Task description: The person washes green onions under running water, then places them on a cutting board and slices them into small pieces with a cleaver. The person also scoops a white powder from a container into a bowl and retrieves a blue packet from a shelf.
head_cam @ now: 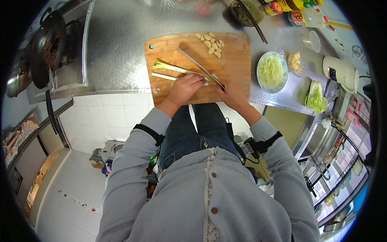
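On a wooden cutting board (pixel 235 63) lie two lengths of scallion stalk (pixel 169 67), side by side, with small cut pieces by the blade. My left hand (pixel 189 87) presses on their right ends, fingers bent. A kitchen knife (pixel 196 63) is held in my right hand (pixel 230 94), its dark handle mostly covered by the fingers. The blade slants up and to the left across the upper stalk, just right of my left fingertips. Peeled garlic cloves (pixel 214 45) lie in a loose group near the board's far edge.
Right of the board are a plate of pale shredded vegetable (pixel 271 72), a small glass bowl (pixel 296 63), a leafy vegetable piece (pixel 316 98) and a cream appliance (pixel 340 72). Chopsticks (pixel 252 19) rest across a dish at the back, near jars and bottles. A wok (pixel 48 50) sits far left.
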A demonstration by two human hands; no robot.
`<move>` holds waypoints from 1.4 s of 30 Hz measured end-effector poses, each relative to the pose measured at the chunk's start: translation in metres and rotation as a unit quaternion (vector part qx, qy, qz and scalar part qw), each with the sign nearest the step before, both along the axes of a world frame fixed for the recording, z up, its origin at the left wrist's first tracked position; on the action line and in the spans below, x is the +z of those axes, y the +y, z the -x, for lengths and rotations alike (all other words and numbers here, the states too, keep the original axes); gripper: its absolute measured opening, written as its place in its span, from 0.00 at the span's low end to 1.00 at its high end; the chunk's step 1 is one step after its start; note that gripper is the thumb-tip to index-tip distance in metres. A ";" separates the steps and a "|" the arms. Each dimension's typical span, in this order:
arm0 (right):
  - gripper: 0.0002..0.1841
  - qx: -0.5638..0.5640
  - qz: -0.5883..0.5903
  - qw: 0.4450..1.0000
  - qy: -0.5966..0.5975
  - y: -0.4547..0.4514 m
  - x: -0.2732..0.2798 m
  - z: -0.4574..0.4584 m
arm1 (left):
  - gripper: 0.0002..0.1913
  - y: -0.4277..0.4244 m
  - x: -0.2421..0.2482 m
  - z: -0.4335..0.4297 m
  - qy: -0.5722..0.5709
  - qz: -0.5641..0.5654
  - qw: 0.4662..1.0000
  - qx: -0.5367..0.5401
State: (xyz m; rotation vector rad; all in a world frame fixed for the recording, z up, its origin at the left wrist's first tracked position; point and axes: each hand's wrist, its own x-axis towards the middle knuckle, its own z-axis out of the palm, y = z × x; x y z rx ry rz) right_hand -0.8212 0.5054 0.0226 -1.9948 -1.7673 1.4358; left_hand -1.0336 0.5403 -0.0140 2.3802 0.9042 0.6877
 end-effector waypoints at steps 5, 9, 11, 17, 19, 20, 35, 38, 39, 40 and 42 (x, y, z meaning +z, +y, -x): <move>0.13 0.031 0.006 0.999 -0.018 -0.007 0.012 -0.003 | 0.13 0.000 -0.002 0.000 -0.001 0.007 1.000 -0.001; 0.14 0.021 -0.030 0.997 -0.062 -0.002 -0.007 0.020 | 0.10 0.002 -0.001 0.000 -0.027 0.007 1.000 -0.001; 0.15 0.010 -0.053 0.996 -0.067 0.001 -0.016 0.028 | 0.11 0.004 0.001 0.002 0.000 0.002 1.000 -0.022; 0.15 0.001 -0.013 0.999 -0.037 0.005 -0.019 0.023 | 0.13 0.008 0.005 0.007 -0.027 0.008 0.997 0.073; 0.14 -0.010 -0.014 1.000 0.008 0.004 -0.014 0.014 | 0.13 0.008 0.006 0.007 -0.021 0.015 0.997 0.067; 0.14 -0.023 0.017 1.000 0.000 0.004 -0.011 0.009 | 0.13 0.009 0.006 0.006 -0.020 0.017 0.998 0.058; 0.12 -0.016 0.024 0.999 -0.016 -0.027 0.010 -0.027 | 0.12 0.009 -0.005 -0.014 -0.018 0.007 1.000 -0.022; 0.13 -0.018 0.007 0.999 -0.045 -0.028 0.004 -0.018 | 0.11 0.009 -0.006 -0.013 -0.005 0.013 1.000 -0.015; 0.13 -0.013 -0.023 0.998 -0.057 -0.027 0.000 -0.010 | 0.11 0.008 -0.006 -0.013 0.000 0.017 1.000 -0.012; 0.13 -0.012 -0.038 0.996 -0.080 -0.026 -0.004 -0.003 | 0.11 0.007 -0.007 -0.013 0.006 0.013 1.000 -0.011; 0.14 -0.026 -0.040 0.995 -0.083 -0.021 -0.011 0.008 | 0.10 0.007 -0.007 -0.012 0.020 -0.004 1.000 -0.003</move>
